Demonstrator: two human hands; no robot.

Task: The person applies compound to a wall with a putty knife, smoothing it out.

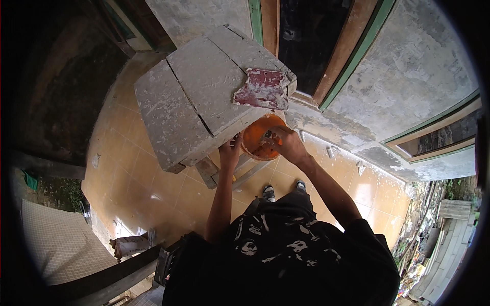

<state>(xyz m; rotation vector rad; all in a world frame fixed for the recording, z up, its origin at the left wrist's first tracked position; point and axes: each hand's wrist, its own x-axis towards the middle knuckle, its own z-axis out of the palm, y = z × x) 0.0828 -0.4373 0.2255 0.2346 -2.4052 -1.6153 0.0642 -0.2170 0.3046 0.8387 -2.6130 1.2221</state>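
An orange bucket [262,124], its inside smeared with grey residue, hangs tilted with its mouth toward me at the near right edge of a plaster-spattered wooden table [178,117]. My left hand [231,146] is closed at the bucket's left rim; part of its grip is hidden. Over the right side of the mouth, my right hand [288,146] reaches in with bent fingers pinched together. Something small and greyish shows at those fingertips, too unclear to name. A worn dark red plate [261,87] caked with white plaster lies on the table's right corner.
Patchy plastered wall [403,76] and a green-and-brown window frame [352,56] stand close on the right. White debris [332,151] litters the tan tiled floor [168,204]. A crumpled paper bag [131,245] lies at lower left beside a dark beam [109,275].
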